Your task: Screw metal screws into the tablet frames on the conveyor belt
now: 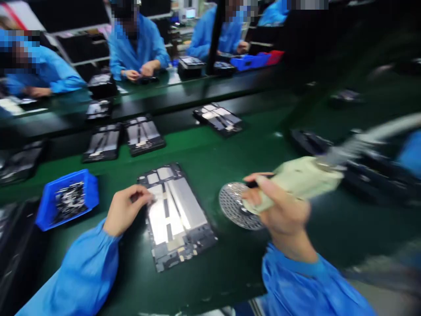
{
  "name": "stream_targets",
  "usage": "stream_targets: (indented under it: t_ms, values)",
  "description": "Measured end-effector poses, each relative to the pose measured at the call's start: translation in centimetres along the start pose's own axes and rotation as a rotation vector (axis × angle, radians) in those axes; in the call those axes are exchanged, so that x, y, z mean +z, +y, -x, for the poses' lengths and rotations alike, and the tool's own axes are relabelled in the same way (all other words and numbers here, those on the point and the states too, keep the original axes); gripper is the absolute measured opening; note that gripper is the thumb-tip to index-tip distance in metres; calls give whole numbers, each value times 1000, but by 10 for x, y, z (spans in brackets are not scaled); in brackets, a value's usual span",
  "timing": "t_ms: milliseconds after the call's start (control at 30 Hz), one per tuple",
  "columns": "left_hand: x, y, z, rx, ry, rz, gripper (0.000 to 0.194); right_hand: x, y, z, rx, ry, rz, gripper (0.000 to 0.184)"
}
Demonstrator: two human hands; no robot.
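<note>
An opened tablet (195, 210) lies on the green bench in front of me, its silver battery cells and dark boards showing. At its left edge is my left hand (126, 206), thumb and forefinger pinched together; what is between them, if anything, is too small to make out. My right hand (284, 213) is wrapped round a pale green electric screwdriver (304, 177) with a thick grey cord at its back. The screwdriver's front end is over a round metal dish with a pattern of holes (235, 206), right of the tablet. Its tip is hidden.
A blue bin (42, 215) of small metal parts stands left of my left hand. More opened tablets (144, 134) lie along the far side, one (220, 118) farther right. Dark trays or cases (368, 175) are at the right. Several co-workers in blue sit across the bench.
</note>
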State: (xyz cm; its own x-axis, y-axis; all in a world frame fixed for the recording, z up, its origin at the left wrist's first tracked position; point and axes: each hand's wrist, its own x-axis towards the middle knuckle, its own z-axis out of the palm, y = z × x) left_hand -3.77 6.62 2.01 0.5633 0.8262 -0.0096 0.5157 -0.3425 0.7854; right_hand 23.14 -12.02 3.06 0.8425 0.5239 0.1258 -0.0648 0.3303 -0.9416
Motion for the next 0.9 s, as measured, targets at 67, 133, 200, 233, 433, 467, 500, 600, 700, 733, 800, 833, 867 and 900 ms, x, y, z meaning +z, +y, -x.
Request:
stream_targets:
  t_ms: [67,133,200,233,433,467,500,600,700,733,800,833,867,900]
  values:
    - [-13,-12,-24,-82,135,97,34,1,-10,0,31,27,-40,39]
    - [-23,-25,-43,-147,200,154,33,5,-20,2,43,7,-37,35]
    - [-26,-35,-56,-186,207,168,24,11,-26,5,45,-32,-19,32]
    - [-24,-39,-59,-194,202,172,19,15,-27,8,48,-55,-9,32]
    - [-2,-51,-64,-187,176,184,10,46,-21,19,49,-232,-22,36]
    - [0,-53,-65,-183,180,182,10,52,-20,19,49,-254,-27,37]
    - [2,-56,-65,-178,182,182,10,58,-20,20,47,-274,-30,37]
    - [4,-62,-67,-158,168,193,10,77,-21,23,31,-338,-34,36]
    - [6,-65,-68,-141,159,207,10,99,-17,23,-6,-419,-43,34]
    - [6,-66,-68,-137,158,210,9,108,-13,22,-15,-443,-45,34]
    - [7,-66,-69,-131,149,215,8,128,-2,19,-23,-475,-63,36]
    - [7,-67,-69,-131,139,219,8,140,4,17,-16,-481,-76,37]
    - [7,-67,-70,-133,126,223,9,152,12,14,-4,-481,-91,38]
    - [7,-67,-71,-136,113,228,11,166,20,11,8,-477,-104,40]
